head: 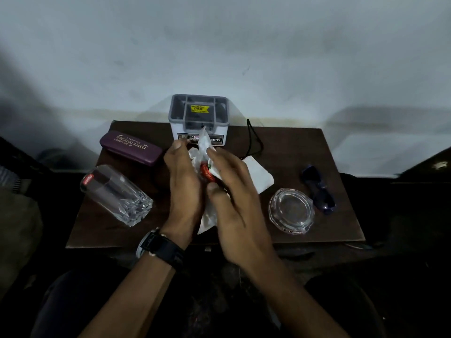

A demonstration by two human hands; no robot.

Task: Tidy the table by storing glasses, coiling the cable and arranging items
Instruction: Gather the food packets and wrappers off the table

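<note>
Both hands meet over the middle of the small brown table (292, 152). My left hand (184, 181), with a black watch on its wrist, and my right hand (231, 191) together grip a crinkled clear plastic wrapper (204, 142) with a red item (207, 173) inside. A purple glasses case (130, 147) lies shut at the back left. Dark blue sunglasses (318, 189) rest at the right edge. A black cable (255, 140) loops at the back, beside the grey organiser box (199, 115).
A clear drinking glass (116, 193) lies on its side at the left. A glass ashtray (290, 209) sits right of my hands. A white tissue (260, 174) lies under them. The wall stands right behind the table.
</note>
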